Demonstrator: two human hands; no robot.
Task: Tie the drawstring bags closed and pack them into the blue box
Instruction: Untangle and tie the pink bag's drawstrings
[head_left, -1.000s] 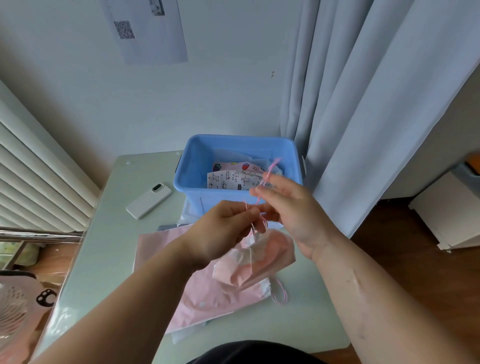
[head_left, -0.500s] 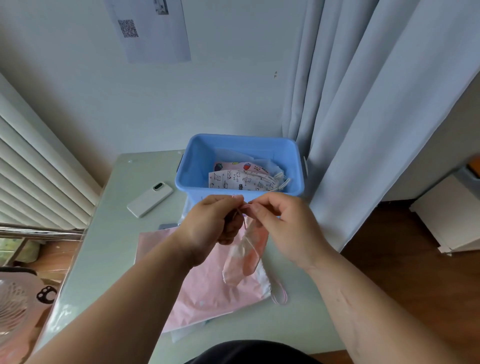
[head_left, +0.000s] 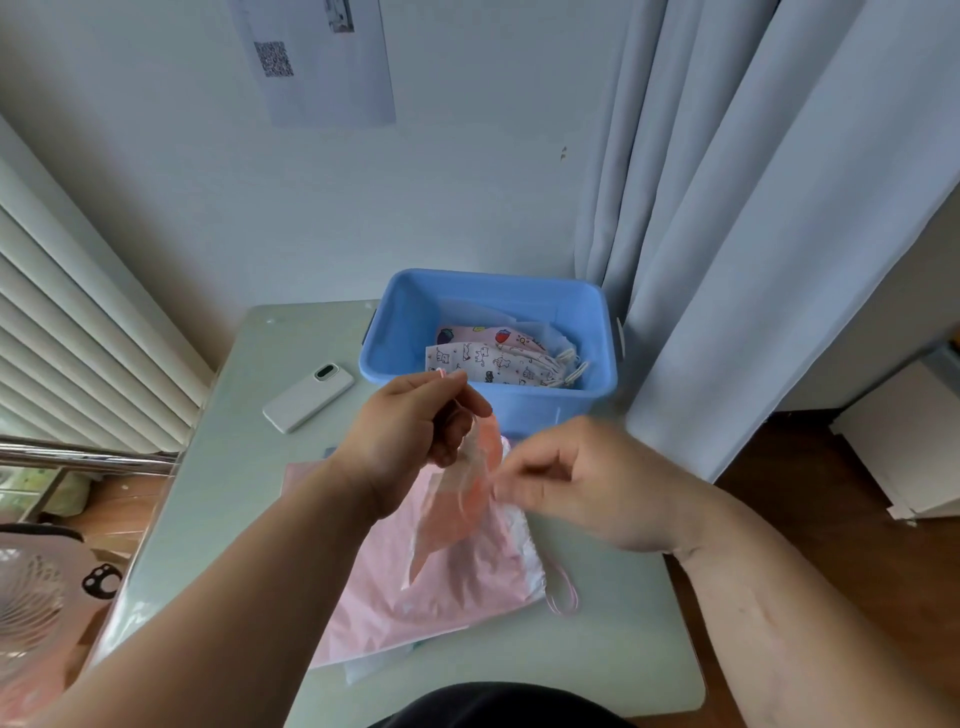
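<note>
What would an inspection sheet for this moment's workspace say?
Surface: pale green table, partly covered by bags.
Job's things: small bag held up over a pink bag pile; blue box behind, printed bags inside.
Clutter: phone lying left of the box.
Hands: left hand grips the small bag's top; right hand, blurred, pinches its side.
Cables: nothing seen.
Surroundings: curtain at right, blinds at left, paper sheet on the wall.
</note>
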